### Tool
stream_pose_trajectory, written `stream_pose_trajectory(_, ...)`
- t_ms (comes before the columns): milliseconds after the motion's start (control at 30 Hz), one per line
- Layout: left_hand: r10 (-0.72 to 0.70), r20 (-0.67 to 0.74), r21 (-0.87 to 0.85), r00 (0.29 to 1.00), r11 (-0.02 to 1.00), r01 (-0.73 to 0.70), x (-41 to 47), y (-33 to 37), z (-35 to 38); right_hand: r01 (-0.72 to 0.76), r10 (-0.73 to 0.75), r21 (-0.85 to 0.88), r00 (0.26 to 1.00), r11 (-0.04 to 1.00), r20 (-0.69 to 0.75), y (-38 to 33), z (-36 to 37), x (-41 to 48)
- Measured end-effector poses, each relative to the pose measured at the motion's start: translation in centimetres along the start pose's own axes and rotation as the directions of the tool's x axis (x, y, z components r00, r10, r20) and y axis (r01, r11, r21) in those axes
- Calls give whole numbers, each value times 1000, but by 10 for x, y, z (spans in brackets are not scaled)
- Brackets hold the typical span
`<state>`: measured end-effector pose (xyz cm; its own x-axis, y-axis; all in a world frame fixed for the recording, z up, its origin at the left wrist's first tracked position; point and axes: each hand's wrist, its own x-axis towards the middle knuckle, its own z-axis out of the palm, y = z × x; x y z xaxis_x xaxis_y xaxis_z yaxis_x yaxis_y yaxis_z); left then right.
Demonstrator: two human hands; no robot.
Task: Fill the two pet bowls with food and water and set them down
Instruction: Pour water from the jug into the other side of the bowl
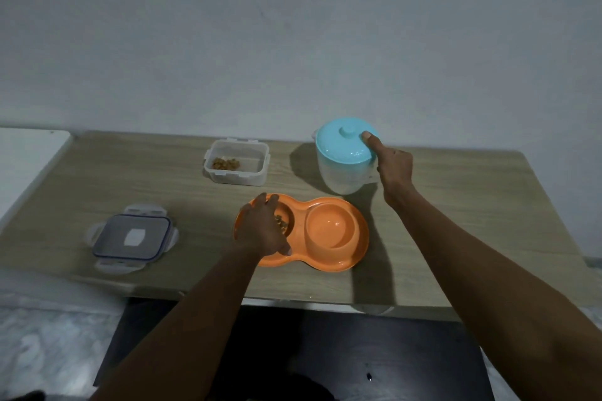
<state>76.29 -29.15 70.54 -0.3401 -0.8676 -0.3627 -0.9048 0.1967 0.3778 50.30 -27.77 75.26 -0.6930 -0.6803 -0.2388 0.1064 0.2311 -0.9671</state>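
Observation:
An orange double pet bowl (355, 238) lies near the front edge of the wooden table (456, 221). Its left well holds brown kibble (281, 223); its right well looks bare. My left hand (262, 226) rests over the left well, fingers curled on the bowl's left rim. My right hand (392, 169) grips the handle side of a translucent water jug (342, 172) with a turquoise lid (343, 146), thumb pressed on the lid. The jug stands upright on the table behind the bowl.
A clear food container (236, 162) with a little kibble sits open at the back centre. Its clip-on lid (132, 238) lies flat at the front left. A white surface (22, 159) adjoins the table's left end. The wall runs close behind.

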Motion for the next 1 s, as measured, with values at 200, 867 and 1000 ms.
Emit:
stream_pose_trajectory(200,15,-10,-2,1000,1000,-15,2,-1,1,-5,5,25,1000,1000,12,9,4,4)
stream_pose_trajectory(867,32,11,-102,999,994,-31,-12,-9,-8,-67,33,-341,994,938,-105,93,-9,-89)
stream_pose_trajectory(1000,-73,-233,-397,970,917,-27,-24,-27,-8,-18,-37,-434,992,901,-117,104,-11,-125)
